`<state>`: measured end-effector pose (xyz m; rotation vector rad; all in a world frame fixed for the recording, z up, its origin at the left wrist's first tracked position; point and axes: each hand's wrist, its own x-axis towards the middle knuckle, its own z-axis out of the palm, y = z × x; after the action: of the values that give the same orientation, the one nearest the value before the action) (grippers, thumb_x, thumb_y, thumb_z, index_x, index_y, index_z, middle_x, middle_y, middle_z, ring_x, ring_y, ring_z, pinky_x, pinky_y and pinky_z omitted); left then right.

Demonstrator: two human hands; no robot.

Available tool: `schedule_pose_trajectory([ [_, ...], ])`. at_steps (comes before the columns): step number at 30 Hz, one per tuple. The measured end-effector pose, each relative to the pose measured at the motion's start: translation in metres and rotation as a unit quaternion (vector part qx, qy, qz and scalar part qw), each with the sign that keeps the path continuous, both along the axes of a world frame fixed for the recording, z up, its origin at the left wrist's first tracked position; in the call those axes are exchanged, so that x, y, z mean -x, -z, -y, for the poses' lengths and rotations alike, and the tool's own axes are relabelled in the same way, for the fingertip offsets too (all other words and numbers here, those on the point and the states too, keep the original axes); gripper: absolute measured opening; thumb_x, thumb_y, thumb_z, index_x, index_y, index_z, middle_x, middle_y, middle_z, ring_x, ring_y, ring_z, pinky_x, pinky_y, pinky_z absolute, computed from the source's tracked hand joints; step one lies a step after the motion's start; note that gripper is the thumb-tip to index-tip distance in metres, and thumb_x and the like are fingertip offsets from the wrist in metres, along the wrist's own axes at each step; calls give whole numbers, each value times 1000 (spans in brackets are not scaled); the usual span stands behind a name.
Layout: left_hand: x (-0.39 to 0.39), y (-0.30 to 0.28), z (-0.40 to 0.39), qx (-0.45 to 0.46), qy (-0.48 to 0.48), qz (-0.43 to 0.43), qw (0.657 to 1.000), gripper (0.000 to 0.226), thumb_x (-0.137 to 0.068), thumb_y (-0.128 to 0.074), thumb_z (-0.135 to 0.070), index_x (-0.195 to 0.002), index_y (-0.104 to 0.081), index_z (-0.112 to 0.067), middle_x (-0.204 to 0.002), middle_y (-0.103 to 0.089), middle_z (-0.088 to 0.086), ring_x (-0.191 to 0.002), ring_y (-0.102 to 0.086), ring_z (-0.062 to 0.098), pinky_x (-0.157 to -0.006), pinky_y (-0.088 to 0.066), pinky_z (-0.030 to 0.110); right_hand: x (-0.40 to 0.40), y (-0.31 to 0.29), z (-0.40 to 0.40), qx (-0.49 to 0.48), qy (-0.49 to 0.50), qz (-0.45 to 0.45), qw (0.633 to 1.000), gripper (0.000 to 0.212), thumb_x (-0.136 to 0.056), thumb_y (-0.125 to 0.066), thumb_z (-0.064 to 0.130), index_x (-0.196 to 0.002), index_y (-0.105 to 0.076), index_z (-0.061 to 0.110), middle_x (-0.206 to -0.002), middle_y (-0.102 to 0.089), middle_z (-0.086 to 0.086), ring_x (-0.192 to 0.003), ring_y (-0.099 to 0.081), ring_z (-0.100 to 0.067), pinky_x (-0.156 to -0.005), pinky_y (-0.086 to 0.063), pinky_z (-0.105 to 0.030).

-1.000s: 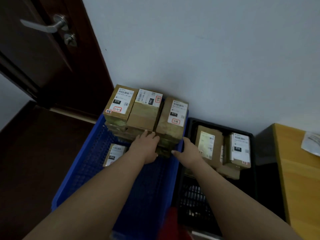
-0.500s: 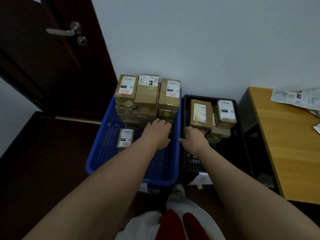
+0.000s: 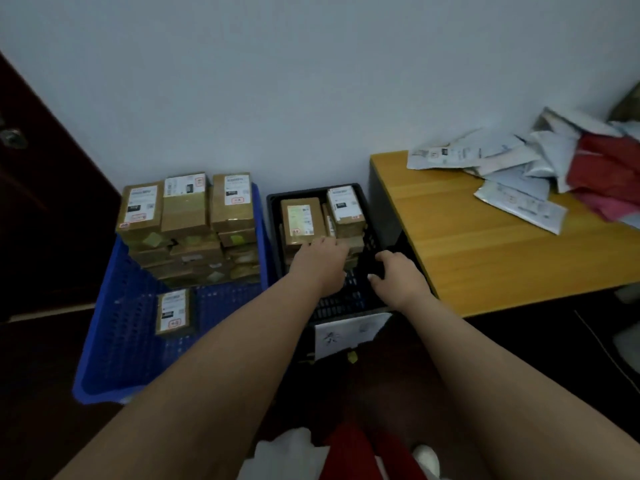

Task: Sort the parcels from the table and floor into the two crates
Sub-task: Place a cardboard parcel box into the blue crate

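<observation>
A blue crate (image 3: 104, 341) on the floor holds a tall stack of brown parcel boxes (image 3: 185, 209) at its far end and one single box (image 3: 173, 311) lying flat nearer me. To its right a black crate (image 3: 273, 216) holds a few boxes (image 3: 301, 218). My left hand (image 3: 320, 261) reaches into the black crate, its fingers straight and touching the near edge of those boxes. By the black crate's right wall is my right hand (image 3: 398, 275), fingers curled downward. Whether it holds the rim is hidden in the dark.
A wooden table (image 3: 485, 254) stands right of the black crate, with grey mailer bags (image 3: 502, 161) and red bags (image 3: 606, 174) piled at its far right. A dark door (image 3: 41, 202) is at the left. A paper sheet (image 3: 346, 332) hangs on the black crate's front.
Both hands left the box stack in the blue crate and moved right to the black crate. My view pulled back and swung right, bringing the table's mailers into sight.
</observation>
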<state>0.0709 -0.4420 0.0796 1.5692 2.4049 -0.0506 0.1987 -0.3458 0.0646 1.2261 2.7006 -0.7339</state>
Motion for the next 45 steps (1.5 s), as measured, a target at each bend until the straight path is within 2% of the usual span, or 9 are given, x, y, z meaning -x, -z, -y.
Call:
schedule_pose_trajectory([
  [8,-178,-19,-171,-11,115,-11,993,46,-98,-49,-29,-140,-39,-13,-139,-43,13,-128,-39,33,-100,-42,46,-190,-24,-144,-47,109,-14,993,50,-97,-55,31,-142,-42,13,-141,-46,-9,-130,-42,-28,-97,-44,-38],
  [12,-261,-28,-241,-48,157,9,986,50,-98,-49,-28,-144,-35,-14,-149,-32,12,-135,-32,31,-102,-39,44,-274,-41,-204,-72,166,-26,983,50,-96,-55,29,-141,-43,11,-139,-47,-12,-129,-42,-30,-97,-43,-39],
  [20,-357,-28,-346,-58,240,-12,969,50,-95,-52,-28,-140,-38,-12,-146,-34,12,-135,-32,29,-104,-38,41,-383,-36,-280,-66,246,-32,966,49,-96,-56,28,-139,-44,10,-135,-49,-12,-127,-43,-30,-97,-46,-41],
  [27,-383,-16,-448,-64,265,-5,962,49,-95,-52,-26,-140,-38,-11,-143,-37,11,-134,-32,29,-102,-38,42,-420,-21,-363,-46,281,-40,958,47,-95,-56,27,-137,-44,10,-132,-49,-13,-123,-45,-30,-97,-45,-42],
  [37,-388,-15,-647,-76,264,22,961,45,-95,-48,-24,-137,-40,-10,-139,-40,13,-132,-33,32,-100,-39,43,-425,-23,-554,-46,288,-13,956,44,-97,-53,27,-137,-44,10,-134,-49,-12,-127,-43,-29,-97,-45,-40],
  [45,-358,-19,-761,-90,228,13,969,51,-93,-53,-27,-140,-39,-12,-144,-36,11,-137,-28,30,-103,-37,43,-398,-32,-689,-59,244,-22,968,37,-99,-52,26,-132,-46,10,-132,-49,-13,-122,-45,-29,-99,-41,-39],
])
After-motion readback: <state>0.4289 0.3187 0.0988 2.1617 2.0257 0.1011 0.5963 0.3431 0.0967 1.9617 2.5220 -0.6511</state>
